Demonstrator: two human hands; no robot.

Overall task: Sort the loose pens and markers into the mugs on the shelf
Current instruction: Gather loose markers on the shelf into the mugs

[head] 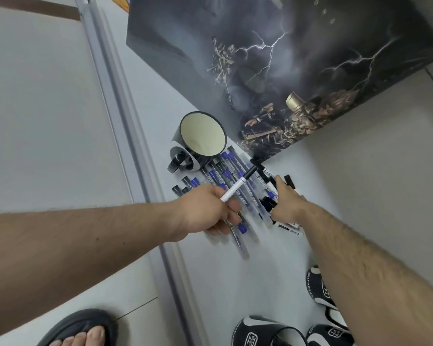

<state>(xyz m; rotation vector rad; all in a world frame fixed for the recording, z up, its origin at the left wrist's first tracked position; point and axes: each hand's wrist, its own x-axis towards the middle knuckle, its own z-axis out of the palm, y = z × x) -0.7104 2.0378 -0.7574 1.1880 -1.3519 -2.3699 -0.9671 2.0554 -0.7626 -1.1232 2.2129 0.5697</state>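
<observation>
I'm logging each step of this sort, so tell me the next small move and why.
Probably carry the white marker over to the mug and drop it in. The left hand already grips that marker by its white end, black cap pointing toward the mug, which looks empty and stands just beyond the pile of pens. The right hand rests on the pens at the pile's right side.

Pale shelf surface (225, 278) running diagonally, grey rail (125, 136) edging its left side. Dark lightning-print panel (298, 58) standing at top right. Light tiled floor (48, 108) lying left, black-and-white slippers (268, 332) sitting bottom right. Even, soft lighting.
</observation>
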